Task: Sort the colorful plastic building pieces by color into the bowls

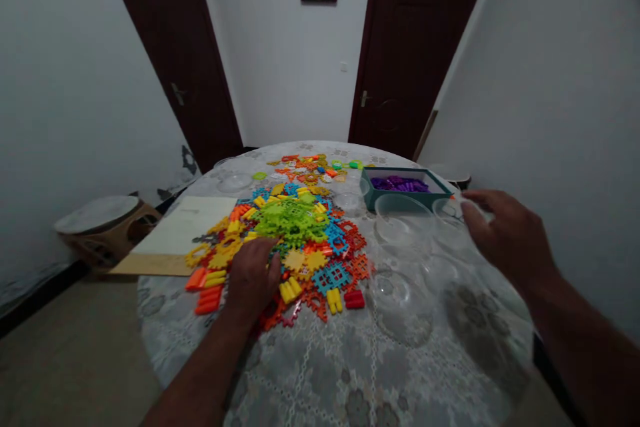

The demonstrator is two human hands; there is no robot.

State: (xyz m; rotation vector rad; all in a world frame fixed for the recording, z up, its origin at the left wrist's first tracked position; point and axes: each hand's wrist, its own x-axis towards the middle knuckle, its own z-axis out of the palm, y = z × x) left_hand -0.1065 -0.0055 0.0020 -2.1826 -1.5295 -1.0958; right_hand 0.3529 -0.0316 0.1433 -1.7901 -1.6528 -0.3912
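Note:
My left hand (253,273) rests palm down on the near left side of a heap of toy gear pieces. Its index finger and thumb are apart, and the other fingertips are hidden. Around it lie light green gears (290,217), yellow gears (305,261), a blue square piece (331,276) and orange stick connectors (209,300). My right hand (505,230) hovers at the right over clear plastic bowls (404,223), with thumb and index finger apart. A tiny orange piece (453,197) shows just past its fingertips, at the corner of a dark green box (407,199).
Purple pieces (400,184) fill the box's bottom. More clear bowls (400,303) stand on the right of the round table with its patterned cloth (310,373). A pale board (185,223) lies at left, overhanging the edge. Smaller gears (300,167) lie at the back.

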